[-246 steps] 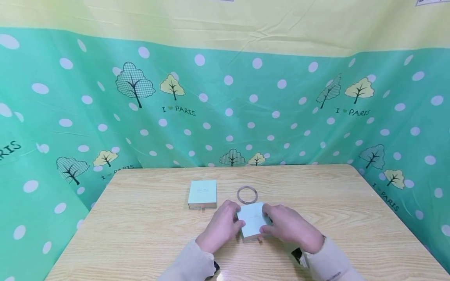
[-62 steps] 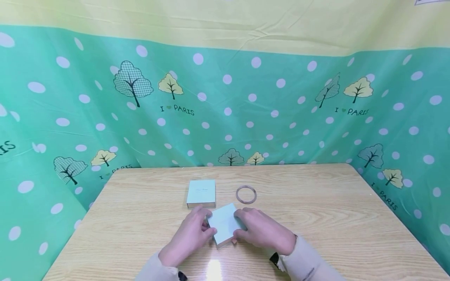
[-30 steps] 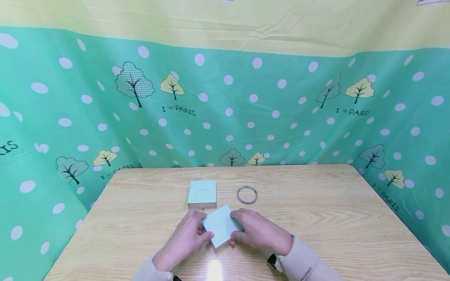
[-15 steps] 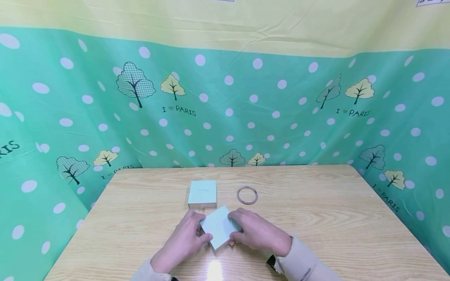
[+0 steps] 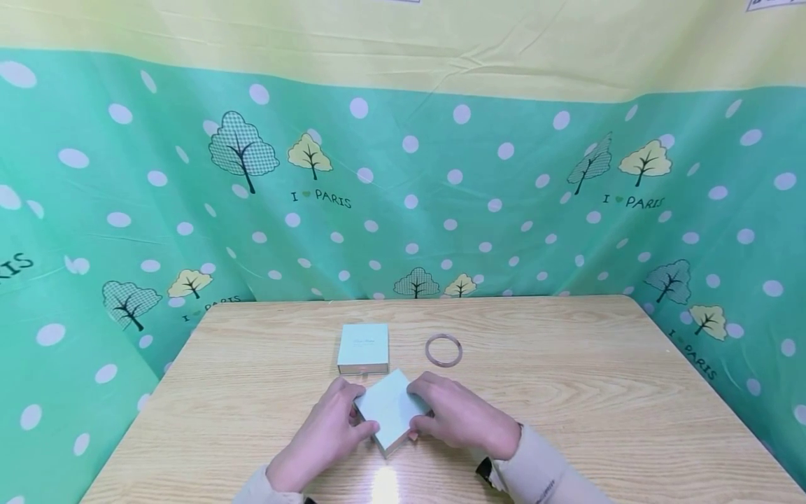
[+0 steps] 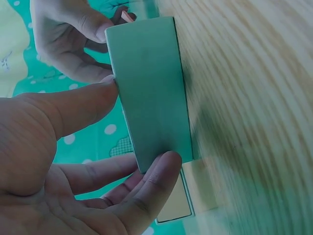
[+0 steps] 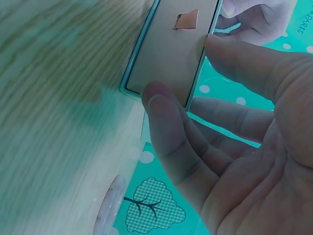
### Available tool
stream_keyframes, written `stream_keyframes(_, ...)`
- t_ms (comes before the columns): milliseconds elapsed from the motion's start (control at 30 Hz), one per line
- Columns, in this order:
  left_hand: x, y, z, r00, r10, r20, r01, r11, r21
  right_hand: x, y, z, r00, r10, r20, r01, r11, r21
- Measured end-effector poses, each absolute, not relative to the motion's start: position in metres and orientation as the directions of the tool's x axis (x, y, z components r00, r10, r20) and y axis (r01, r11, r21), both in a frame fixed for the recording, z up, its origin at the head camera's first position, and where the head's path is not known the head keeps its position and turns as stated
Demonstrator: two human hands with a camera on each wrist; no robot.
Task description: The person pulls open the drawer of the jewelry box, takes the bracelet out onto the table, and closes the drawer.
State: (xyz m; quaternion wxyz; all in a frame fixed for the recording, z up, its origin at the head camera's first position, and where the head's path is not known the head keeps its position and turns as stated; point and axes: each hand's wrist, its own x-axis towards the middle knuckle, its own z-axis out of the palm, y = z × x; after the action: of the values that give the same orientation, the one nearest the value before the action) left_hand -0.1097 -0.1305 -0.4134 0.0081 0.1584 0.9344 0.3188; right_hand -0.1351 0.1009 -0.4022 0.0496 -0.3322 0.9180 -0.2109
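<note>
Both hands hold a pale blue square box (image 5: 392, 406) by opposite sides, low over the wooden table, one corner pointing towards the person. My left hand (image 5: 327, 430) grips its left side, thumb on the near top edge and fingers at the far corner. On the opposite side, my right hand (image 5: 460, 416) has its thumb near the front and its fingers round the far side. The left wrist view shows the box's plain side wall (image 6: 149, 93). A beige drawer front (image 7: 168, 58) with a small pink ribbon tab (image 7: 188, 20) appears in the right wrist view.
A second pale blue box (image 5: 364, 344) with faint lettering lies just behind the held one. To its right lies a purplish bangle (image 5: 443, 350). The wooden table (image 5: 567, 392) ends at a green dotted curtain (image 5: 504, 231).
Since the oldest frame, both hands have carried the box left and nearer, turning it counterclockwise. Over the last second it drifts slightly further left. The other box and the bangle stay put.
</note>
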Motion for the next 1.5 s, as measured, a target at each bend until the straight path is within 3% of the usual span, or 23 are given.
stream_keyframes(1233,-0.107,-0.1328,-0.4081,-0.968,0.244,0.054,0.233,0.803,0.548,-0.1329,0.094,-0.4085,-0.774,-0.621,0.12,-0.616,0.696,-0.37)
stream_keyframes(1500,-0.1073,-0.1331,-0.4083,-0.972,0.231,0.054,0.223,0.815,0.535,-0.1299,0.0921,-0.4105,-0.803,-0.588,0.1,-0.578,0.724,-0.376)
